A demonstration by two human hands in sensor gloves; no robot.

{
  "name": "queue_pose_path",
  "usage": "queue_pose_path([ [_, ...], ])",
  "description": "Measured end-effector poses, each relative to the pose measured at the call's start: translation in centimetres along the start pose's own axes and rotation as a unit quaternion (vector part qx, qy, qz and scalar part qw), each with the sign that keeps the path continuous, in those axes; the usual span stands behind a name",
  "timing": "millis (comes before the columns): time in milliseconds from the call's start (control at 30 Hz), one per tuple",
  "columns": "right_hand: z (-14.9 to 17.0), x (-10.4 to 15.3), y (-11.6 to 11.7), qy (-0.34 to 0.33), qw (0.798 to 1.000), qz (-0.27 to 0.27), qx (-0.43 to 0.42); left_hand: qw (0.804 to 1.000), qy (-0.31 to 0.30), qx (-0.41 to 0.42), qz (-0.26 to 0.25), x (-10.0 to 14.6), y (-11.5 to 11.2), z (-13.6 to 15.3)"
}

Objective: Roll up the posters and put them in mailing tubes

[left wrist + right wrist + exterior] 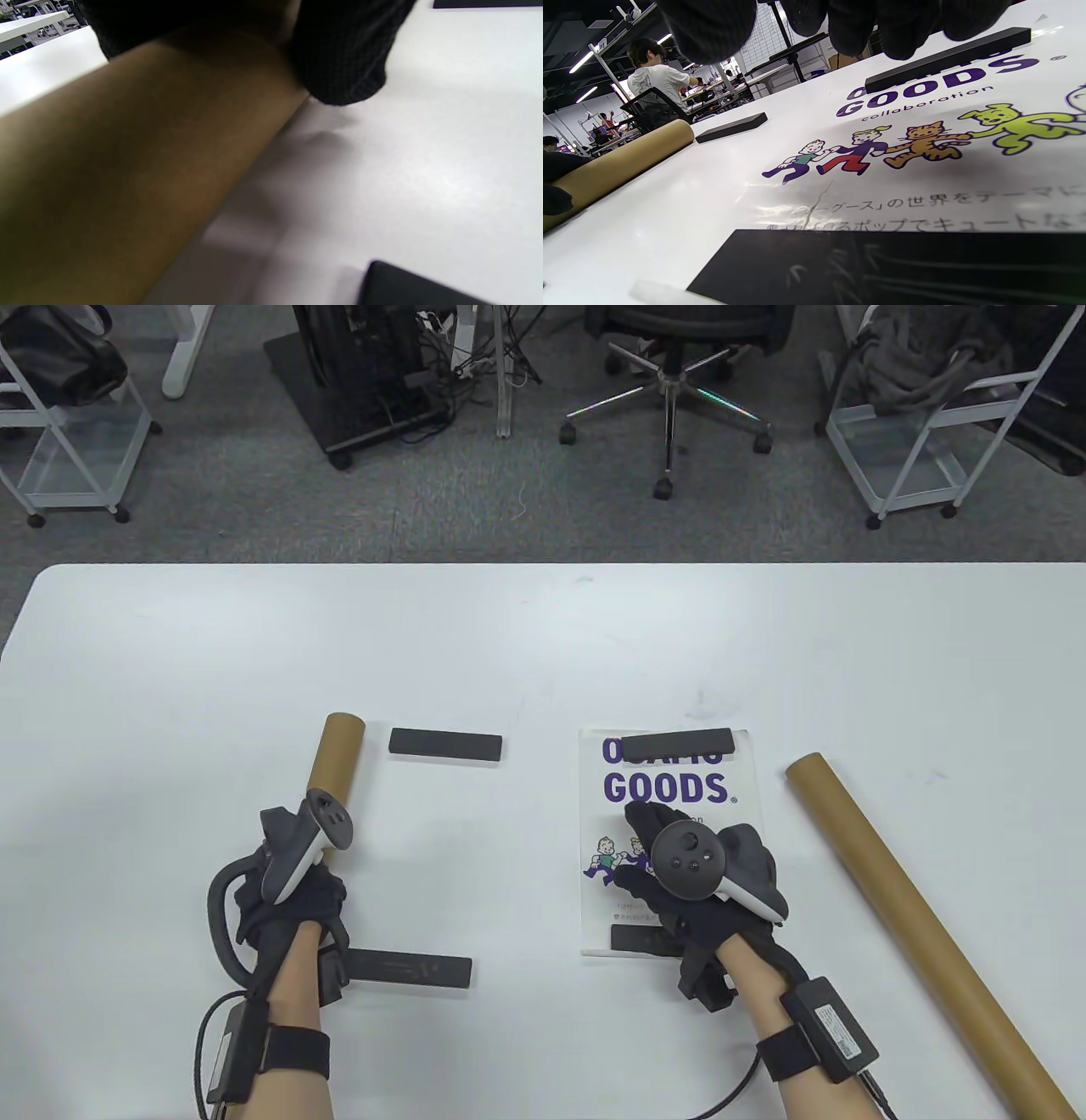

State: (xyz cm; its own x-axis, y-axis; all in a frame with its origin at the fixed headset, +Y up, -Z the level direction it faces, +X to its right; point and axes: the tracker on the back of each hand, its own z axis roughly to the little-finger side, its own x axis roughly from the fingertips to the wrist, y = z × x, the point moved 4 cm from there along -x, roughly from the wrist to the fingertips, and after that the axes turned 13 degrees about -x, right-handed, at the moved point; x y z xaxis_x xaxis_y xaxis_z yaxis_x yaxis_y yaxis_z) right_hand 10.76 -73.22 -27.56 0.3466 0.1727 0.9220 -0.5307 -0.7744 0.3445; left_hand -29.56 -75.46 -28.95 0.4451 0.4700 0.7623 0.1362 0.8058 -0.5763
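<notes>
Okay, I'm gripping the short cardboard tube [336, 768] in my left hand [288, 899], lying on the white table [170, 687]. My right hand [691, 891] is resting spread-fingered on the glossy flat poster [670, 797], black bars [677, 743] weighting both ends. The long tube [916, 916] is lying just right, its near end cut off at the frame edge.

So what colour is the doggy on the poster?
The dog on the poster is bright yellow-green, seen best in the right wrist view.
</notes>
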Motion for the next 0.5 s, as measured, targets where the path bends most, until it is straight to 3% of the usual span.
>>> queue_pose_path([
  [267, 0.0, 0.0, 0.1, 0.0, 1.0, -0.001, -0.003, 1.0, 0.002, 0.014, -0.022, 0.9, 1.1, 0.4],
  [500, 0.0, 0.0, 0.2, 0.0, 1.0, -0.001, -0.003, 0.988, -0.074, 0.036, -0.128, 4.0, 4.3, -0.6],
])
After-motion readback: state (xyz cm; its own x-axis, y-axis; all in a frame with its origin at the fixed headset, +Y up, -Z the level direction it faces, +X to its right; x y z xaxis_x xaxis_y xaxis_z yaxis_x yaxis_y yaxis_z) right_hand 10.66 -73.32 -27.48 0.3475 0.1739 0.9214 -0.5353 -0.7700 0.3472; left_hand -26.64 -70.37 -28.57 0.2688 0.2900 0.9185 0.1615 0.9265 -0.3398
